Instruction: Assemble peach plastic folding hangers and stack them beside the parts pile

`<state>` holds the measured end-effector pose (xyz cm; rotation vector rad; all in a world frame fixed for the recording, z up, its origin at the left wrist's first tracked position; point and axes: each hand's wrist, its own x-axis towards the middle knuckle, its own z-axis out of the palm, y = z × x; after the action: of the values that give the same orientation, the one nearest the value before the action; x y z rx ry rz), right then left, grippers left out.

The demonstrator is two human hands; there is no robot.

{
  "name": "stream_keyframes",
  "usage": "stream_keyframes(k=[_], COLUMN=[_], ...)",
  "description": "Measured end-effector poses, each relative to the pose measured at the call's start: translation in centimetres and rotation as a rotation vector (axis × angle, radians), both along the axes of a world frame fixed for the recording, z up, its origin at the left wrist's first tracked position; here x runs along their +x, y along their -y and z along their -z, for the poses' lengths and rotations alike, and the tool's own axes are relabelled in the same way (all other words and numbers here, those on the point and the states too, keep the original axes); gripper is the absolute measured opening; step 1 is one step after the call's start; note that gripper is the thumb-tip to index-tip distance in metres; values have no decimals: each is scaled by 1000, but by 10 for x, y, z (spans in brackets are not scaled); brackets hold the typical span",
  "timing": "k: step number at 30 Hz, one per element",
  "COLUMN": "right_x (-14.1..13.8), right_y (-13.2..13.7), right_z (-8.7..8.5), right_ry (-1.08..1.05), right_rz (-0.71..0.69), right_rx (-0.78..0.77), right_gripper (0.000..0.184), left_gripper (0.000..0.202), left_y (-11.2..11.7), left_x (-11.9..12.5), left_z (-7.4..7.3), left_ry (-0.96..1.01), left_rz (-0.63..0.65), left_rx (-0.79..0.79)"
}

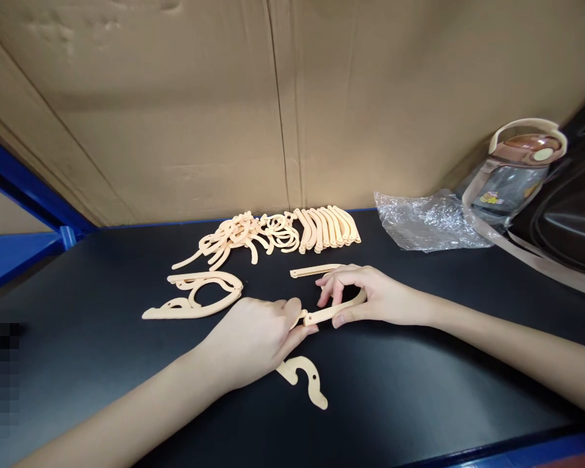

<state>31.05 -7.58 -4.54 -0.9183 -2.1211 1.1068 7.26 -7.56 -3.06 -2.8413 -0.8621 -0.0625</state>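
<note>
My left hand [260, 338] is closed around a cream plastic hanger hook piece [316, 380], whose curved hook sticks out below the fingers. The piece's other end shows at the fingertips, meeting a curved hanger arm [324, 315]. My right hand [370, 296] pinches that arm between thumb and fingers; whether the two parts are joined cannot be made out. Just behind the right fingers lies another hanger arm [312, 270], partly hidden. Left of my hands, a folded hanger [219, 312] rests on the black table [400, 403].
At the back of the table lie a tangled heap of hook pieces [238, 231] and a neat row of hanger arms [329, 227]. A crumpled clear plastic bag [419, 221] and a strapped water bottle [511, 175] stand at the right. A cardboard wall [199, 117] closes the back.
</note>
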Motion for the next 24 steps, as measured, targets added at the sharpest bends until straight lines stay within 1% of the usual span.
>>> stream_keyframes(k=[4,11,18,24], right_x=[0,0,0,2], right_y=[0,0,-1,-3], right_z=[1,2,2,2], right_ry=[17,5,6,33], right_rz=[15,9,2,-7], right_rx=[17,34,16,33], right_gripper=[22,21,22,22], left_gripper=[41,37,34,30], left_y=[0,2,5,7], left_x=[1,2,3,4], left_z=[0,-2,-5,-2], left_ry=[-16,-63,-92,-93], left_rz=[48,58,33,65], left_rx=[69,180,160,175])
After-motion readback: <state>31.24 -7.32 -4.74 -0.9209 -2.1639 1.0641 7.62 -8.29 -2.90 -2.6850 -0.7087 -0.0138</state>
